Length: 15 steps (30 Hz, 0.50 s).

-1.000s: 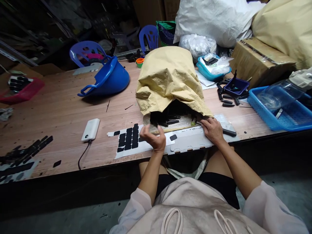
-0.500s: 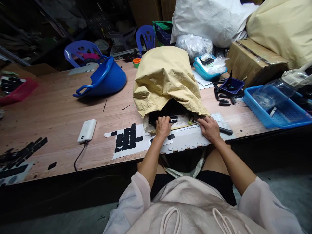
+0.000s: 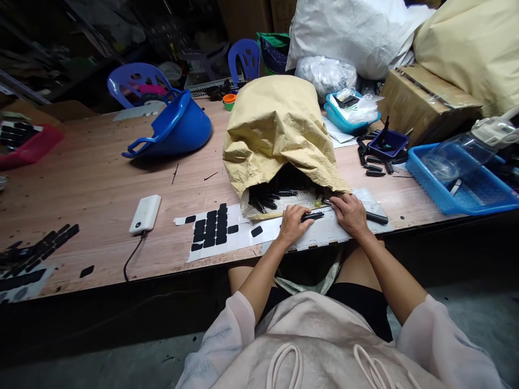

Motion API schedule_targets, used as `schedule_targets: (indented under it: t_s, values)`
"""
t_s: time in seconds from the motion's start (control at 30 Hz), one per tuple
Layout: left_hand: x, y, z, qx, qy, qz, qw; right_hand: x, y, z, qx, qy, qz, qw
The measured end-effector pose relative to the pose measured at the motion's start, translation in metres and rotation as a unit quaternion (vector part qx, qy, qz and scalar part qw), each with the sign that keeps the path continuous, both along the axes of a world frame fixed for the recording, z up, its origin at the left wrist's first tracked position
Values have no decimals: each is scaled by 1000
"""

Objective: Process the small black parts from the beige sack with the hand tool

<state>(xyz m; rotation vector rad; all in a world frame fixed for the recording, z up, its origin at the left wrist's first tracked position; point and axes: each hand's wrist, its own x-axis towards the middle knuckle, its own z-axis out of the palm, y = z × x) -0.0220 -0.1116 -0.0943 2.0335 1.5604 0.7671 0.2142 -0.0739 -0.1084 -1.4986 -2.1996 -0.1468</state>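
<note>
One black piece out, pinched by my left hand; right hand curled round tool, 3 o'clock; more pieces left, I judge, in sack, 12 o'clock

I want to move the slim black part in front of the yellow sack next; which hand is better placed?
Probably the left hand: its fingers are on the slim black part, while the right hand seems busy with a black-handled tool.
</note>
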Motion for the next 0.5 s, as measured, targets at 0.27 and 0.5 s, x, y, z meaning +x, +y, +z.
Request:
schedule_targets:
  t_s: [0.27, 0.5]
  values:
    - [-4, 7, -3, -25, -43, 15, 999, -4, -20, 17, -34, 107, -11, 994]
    - [-3, 9, -5, -36, -57, 17, 998, -25, -73, 38, -78, 242, 6, 967]
